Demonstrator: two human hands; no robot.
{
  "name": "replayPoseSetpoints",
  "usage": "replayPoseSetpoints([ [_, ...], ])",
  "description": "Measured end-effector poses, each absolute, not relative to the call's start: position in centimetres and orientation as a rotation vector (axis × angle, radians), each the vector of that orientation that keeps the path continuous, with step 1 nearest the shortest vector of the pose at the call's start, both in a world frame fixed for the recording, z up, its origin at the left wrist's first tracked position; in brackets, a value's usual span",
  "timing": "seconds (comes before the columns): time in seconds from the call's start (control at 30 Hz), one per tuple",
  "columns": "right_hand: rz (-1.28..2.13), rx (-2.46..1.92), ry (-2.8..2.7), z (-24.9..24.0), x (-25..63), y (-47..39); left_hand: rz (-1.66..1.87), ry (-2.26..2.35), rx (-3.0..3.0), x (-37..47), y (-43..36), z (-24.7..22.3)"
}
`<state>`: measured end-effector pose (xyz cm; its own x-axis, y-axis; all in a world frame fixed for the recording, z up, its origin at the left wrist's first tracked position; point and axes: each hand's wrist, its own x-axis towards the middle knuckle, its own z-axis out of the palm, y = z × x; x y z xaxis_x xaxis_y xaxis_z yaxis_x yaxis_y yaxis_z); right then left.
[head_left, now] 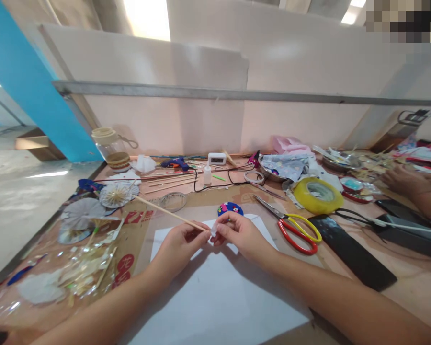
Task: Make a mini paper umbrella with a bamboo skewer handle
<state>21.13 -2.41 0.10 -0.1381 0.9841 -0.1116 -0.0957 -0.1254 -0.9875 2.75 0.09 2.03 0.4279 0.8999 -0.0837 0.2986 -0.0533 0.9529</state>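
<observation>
My left hand point(185, 247) pinches a thin wooden stick point(165, 211) near its lower end; the stick slants up to the left. Close against it, my right hand point(240, 235) is closed on a small whitish translucent piece point(213, 229) at the stick's end. What exactly this piece is I cannot make out. Both hands are above a white sheet of paper point(215, 297). Just behind my right hand lies a round blue patterned disc point(230, 208), partly hidden by the fingers. Scissors point(290, 225) with one red and one yellow handle rest to the right.
Left are folded paper fans point(117, 194) and plastic-wrapped pieces point(86, 268). Behind stand a jar point(109, 148), a glue gun point(175, 164), a small bottle point(207, 175) and loose sticks. Yellow tape point(318, 195) and a black slab point(352, 251) lie right, near another person's hands point(405, 182).
</observation>
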Motion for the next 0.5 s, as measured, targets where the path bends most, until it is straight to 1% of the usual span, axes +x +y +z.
replayPoseSetpoints([
  [0.07,1.345,-1.285,-1.406,1.3,22.0,-2.3,0.722,1.116,1.548,2.6,0.4,1.9],
  [0.17,0.963,-1.466,-1.871,4.6,24.1,-3.1,0.747,1.173,1.528,2.5,0.9,1.4],
  [0.23,0.801,-1.456,-2.007,7.2,25.8,-4.2,0.728,1.19,1.536,2.5,1.2,1.1],
  [0.37,0.819,-1.48,-2.116,11.2,28.1,-5.6,0.727,1.162,1.52,2.5,1.4,0.4],
  [0.43,0.853,-1.526,-2.112,11.3,28.5,-4.7,0.725,1.155,1.492,2.5,1.4,0.4],
  [0.5,0.914,-1.527,-2.051,10.0,28.4,-2.5,0.717,1.149,1.472,2.6,1.4,0.5],
])
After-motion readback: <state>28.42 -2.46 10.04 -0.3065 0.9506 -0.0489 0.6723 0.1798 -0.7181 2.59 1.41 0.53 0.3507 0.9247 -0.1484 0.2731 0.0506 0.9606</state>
